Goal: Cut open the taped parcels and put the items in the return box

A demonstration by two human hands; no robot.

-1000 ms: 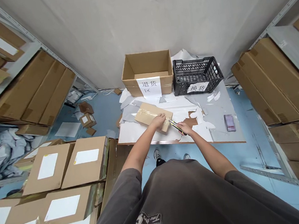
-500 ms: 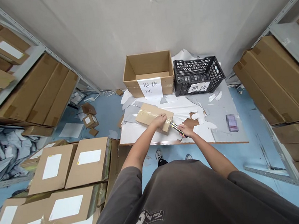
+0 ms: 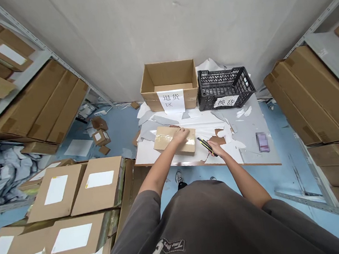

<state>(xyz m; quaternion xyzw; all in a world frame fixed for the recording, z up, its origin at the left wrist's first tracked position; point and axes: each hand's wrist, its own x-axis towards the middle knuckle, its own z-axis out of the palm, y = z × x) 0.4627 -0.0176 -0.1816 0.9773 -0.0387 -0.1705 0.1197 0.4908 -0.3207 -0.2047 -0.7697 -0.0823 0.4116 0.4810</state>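
A small cardboard box [image 3: 164, 134] lies on the paper-covered worktable [image 3: 148, 152], with clear tape across its top. My left hand [image 3: 181, 135] is closed over the box's upper right part, its fingers on the top and far side. Just right of the box, my right hand [image 3: 216, 147] is wrapped around a black and yellow utility knife [image 3: 206, 145]. The knife's tip points up and left toward the box's right end, with a small gap between them.
Behind stand an open carton [image 3: 151, 101] with a paper sign and a black plastic crate [image 3: 208, 104]. Torn paper [image 3: 226, 130] and a blurred purple item [image 3: 262, 142] lie at right. Stacked cartons [image 3: 97, 190] rise at lower left; shelves with long boxes [image 3: 307, 103] flank both sides.
The small box has turned so that it lies nearly straight along the table. The knife has come away from its right end, and my right hand has shifted slightly right.
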